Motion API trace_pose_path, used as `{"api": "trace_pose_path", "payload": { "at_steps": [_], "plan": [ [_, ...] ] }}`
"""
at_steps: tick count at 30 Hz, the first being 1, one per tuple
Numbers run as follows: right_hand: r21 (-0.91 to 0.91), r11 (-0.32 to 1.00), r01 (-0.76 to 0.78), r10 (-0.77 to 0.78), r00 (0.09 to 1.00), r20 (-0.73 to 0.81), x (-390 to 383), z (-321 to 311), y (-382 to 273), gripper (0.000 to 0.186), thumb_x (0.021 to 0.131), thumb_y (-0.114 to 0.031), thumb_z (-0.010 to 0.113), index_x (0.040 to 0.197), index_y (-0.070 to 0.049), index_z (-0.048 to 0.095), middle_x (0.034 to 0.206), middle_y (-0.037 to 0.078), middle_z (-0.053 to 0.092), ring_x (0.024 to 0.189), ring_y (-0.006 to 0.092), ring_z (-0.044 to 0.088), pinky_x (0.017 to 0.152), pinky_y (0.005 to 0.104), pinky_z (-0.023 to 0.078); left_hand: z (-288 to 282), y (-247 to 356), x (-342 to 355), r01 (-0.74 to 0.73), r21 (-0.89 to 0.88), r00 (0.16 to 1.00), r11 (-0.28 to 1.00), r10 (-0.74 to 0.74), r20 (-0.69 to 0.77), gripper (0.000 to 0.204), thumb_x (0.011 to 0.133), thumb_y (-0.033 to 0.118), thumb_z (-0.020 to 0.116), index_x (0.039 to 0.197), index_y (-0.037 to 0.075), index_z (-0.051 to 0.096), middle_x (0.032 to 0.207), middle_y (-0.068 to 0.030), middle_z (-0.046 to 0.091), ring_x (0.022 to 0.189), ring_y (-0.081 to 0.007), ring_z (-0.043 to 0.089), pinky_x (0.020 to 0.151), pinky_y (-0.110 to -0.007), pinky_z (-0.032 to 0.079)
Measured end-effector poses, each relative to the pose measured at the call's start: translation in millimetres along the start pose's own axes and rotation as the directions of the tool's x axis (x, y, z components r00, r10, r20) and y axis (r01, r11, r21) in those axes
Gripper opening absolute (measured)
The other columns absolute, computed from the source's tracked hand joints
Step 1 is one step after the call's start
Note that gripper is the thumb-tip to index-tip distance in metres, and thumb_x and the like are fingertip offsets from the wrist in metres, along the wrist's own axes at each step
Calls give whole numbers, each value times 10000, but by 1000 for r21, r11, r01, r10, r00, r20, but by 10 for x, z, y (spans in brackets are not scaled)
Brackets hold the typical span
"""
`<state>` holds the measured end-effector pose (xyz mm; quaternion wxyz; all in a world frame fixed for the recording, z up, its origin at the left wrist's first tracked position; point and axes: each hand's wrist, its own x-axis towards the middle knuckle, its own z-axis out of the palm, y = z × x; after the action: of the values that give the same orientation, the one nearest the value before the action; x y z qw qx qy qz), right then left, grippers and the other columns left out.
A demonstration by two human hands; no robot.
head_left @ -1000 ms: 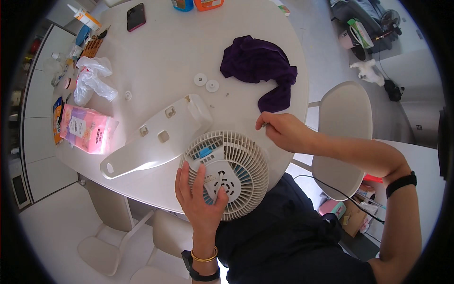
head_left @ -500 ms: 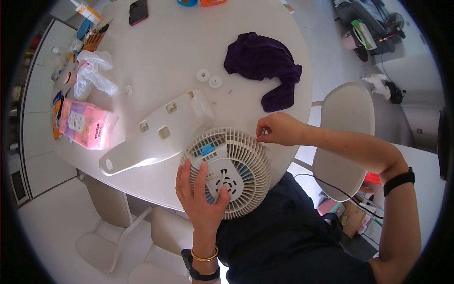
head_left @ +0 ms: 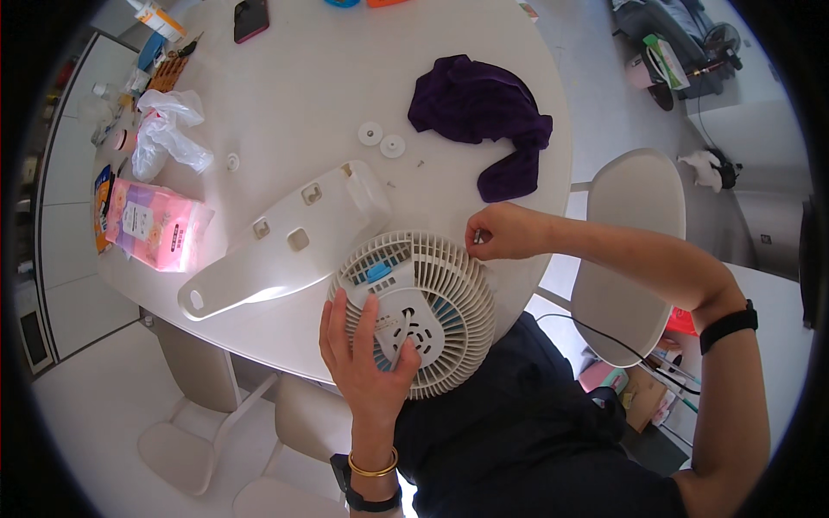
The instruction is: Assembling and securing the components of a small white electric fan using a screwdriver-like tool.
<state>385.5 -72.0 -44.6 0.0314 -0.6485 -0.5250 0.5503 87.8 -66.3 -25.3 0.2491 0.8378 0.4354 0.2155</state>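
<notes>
A round white fan head (head_left: 458,337) with a ribbed cage lies back side up over the table's near edge, against my lap. Blue shows through its slots, and a pale cord comes out of the hub. My left hand (head_left: 370,363) grips its lower left side, fingers spread over the cage and thumb by the cord. At the upper right rim my right hand (head_left: 509,231) is closed in a pinch. Something small and metallic-looking shows at those fingertips, too small to name. Left of the fan head lies a long white plastic stand piece (head_left: 285,237) with square holes.
Two white round caps (head_left: 381,140) and small screws (head_left: 420,163) lie beyond the fan head. A purple cloth (head_left: 475,108) is at the far right. Pink tissue packs (head_left: 155,224), a plastic bag (head_left: 168,129) and a phone (head_left: 251,21) are on the left and far side. Chairs (head_left: 630,250) surround the table.
My right hand has shifted very slightly left and down at the cage rim, still pinched. My left hand and the fan head stay in place.
</notes>
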Motion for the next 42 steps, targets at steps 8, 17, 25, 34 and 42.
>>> {"api": "trace_pose_path", "payload": {
  "at_steps": [8,17,25,34,42],
  "plan": [
    [170,966,-195,218,967,-128,-272,-119,-112,268,919,-199,535,1053,-13,676,965,122,695,881,251,660,787,370,511,5,9,-3,7,-15,1000,1000,-7,0,622,706,217,723,1301,101,583,1449,-193,436,1320,-432,395,1060,-527,367],
    [-131,990,42,-91,913,-398,-638,-241,-372,228,962,-208,545,910,-19,660,728,123,648,699,274,650,673,372,509,-11,25,3,28,-22,1000,999,-27,14,630,696,202,728,1301,103,584,1453,-191,430,1324,-430,389,1063,-528,366],
    [52,981,189,-159,922,-353,-563,25,-266,194,989,-192,507,985,-35,620,712,105,660,681,270,663,639,368,511,-4,21,1,16,-15,1000,1000,-16,8,607,724,226,715,1301,100,577,1449,-193,434,1321,-435,390,1058,-529,366],
    [-51,979,196,-202,922,-330,-509,140,-304,208,976,-210,540,906,-22,593,730,143,665,703,323,662,659,406,513,4,7,-6,7,-4,1000,1000,-7,5,602,731,240,705,1301,96,573,1446,-196,436,1309,-439,404,1051,-531,375],
    [-246,934,260,-333,883,-332,-511,208,-294,185,957,-208,564,920,-28,582,816,147,658,768,349,649,697,437,514,-18,32,2,15,-22,999,1000,-14,37,655,690,108,690,1328,80,545,1469,-184,401,1367,-376,353,1098,-483,355]
  ]
}}
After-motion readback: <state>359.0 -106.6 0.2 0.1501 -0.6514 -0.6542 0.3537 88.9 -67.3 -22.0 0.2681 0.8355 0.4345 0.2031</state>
